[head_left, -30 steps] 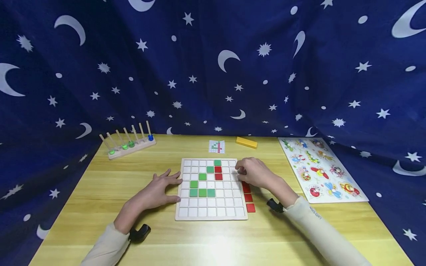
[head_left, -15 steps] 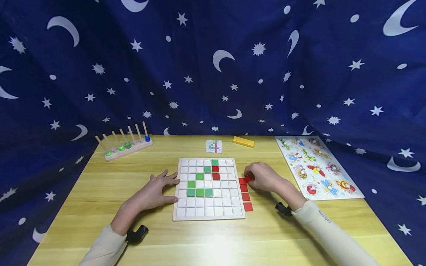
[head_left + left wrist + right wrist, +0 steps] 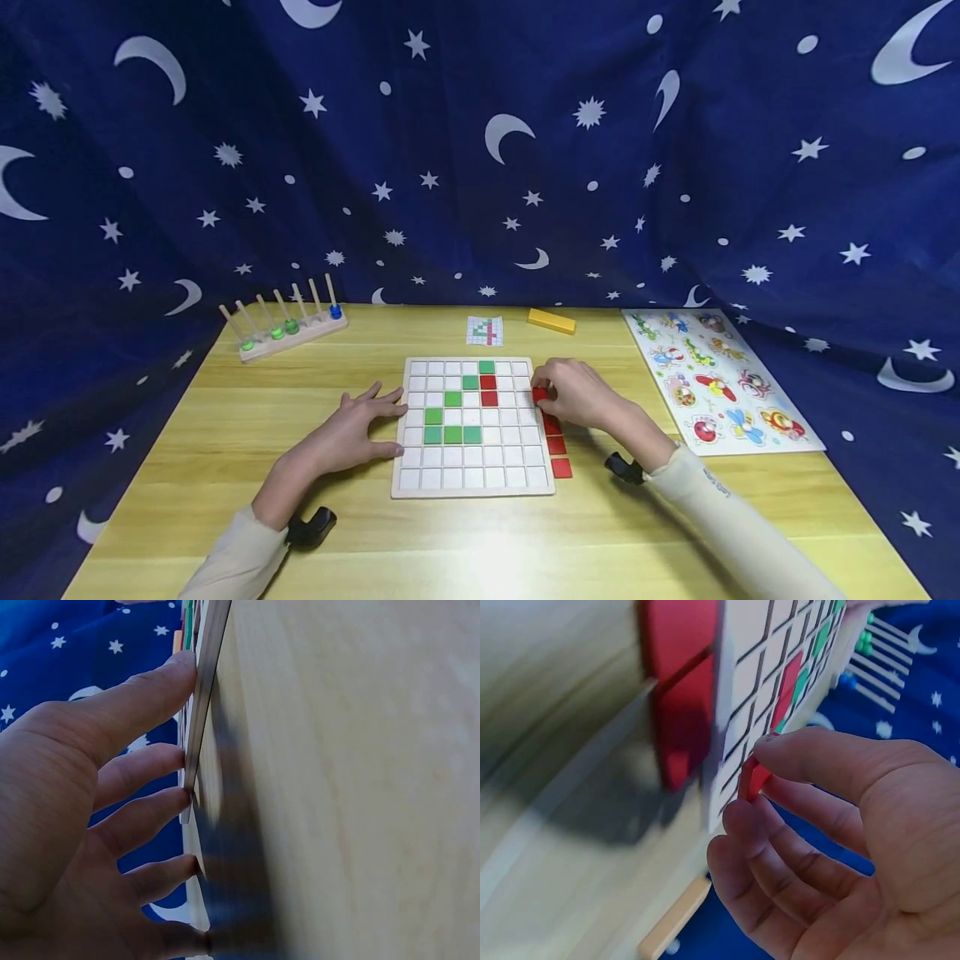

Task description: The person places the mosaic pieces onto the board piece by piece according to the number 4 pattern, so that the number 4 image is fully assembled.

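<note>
A square white grid board [image 3: 472, 479] lies on the table, with several green tiles [image 3: 453, 434] and two red tiles [image 3: 489, 398] set in its cells. My left hand [image 3: 352, 432] rests at the board's left edge, thumb and fingers spread straight and touching its rim. At the right edge, my right hand [image 3: 581, 393] pinches a red tile [image 3: 757, 778] between thumb and fingertips, just over the board's border. Below that hand, several loose red tiles [image 3: 557, 445] lie in a column along the board's right side, the upper ones partly hidden by the fingers.
A small printed pattern card [image 3: 484, 332] and a yellow block [image 3: 552, 322] lie behind the board. At the back left stands a wooden peg rack [image 3: 294, 335] with green and blue beads. An insect picture board [image 3: 720, 383] lies on the right. A starry blue curtain [image 3: 450, 167] hangs behind.
My right hand moved right to the loose red tiles, took one, and came back left to the board's right edge with it. The left hand stays at the board's left edge.
</note>
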The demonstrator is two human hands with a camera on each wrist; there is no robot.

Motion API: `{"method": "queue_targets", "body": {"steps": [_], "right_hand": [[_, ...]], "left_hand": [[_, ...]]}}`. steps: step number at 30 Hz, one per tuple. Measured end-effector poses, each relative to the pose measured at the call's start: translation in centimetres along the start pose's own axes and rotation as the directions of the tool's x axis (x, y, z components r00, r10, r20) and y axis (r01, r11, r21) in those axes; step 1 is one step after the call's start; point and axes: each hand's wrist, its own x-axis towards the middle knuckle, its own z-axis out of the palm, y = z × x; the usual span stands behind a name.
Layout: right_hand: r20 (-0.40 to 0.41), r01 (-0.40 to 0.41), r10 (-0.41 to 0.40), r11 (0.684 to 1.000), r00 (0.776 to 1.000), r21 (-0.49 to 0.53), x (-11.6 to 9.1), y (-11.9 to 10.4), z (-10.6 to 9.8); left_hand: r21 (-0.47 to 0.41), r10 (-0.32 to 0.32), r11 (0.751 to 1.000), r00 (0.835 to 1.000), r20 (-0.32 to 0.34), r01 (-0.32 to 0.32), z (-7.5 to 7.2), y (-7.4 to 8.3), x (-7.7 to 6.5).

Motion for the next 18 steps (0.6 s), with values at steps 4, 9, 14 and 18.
{"method": "queue_targets", "body": {"steps": [4, 9, 14, 18], "right_hand": [[0.013, 0.041, -0.041, 0.999, 0.999, -0.010, 0.9, -1.4, 0.7], [0.024, 0.077, -0.077, 0.997, 0.997, -0.010, 1.7, -2.8, 1.6], [0.037, 0.104, -0.104, 0.995, 0.994, 0.011, 2.2, -4.1, 2.3], [0.032, 0.139, -0.139, 0.990, 0.990, 0.006, 2.5, -4.7, 2.9]], "left_hand": [[-0.003, 0.011, 1.000, 1.000, -0.005, -0.011, 0.0, 0.1, 0.0], [-0.001, 0.013, 1.000, 1.000, -0.003, -0.013, 0.0, 0.1, -0.1], [-0.001, 0.009, 1.000, 1.000, -0.009, -0.009, 0.0, 0.1, -0.1], [-0.001, 0.008, 1.000, 1.000, -0.009, -0.008, 0.0, 0.1, -0.1]]}}
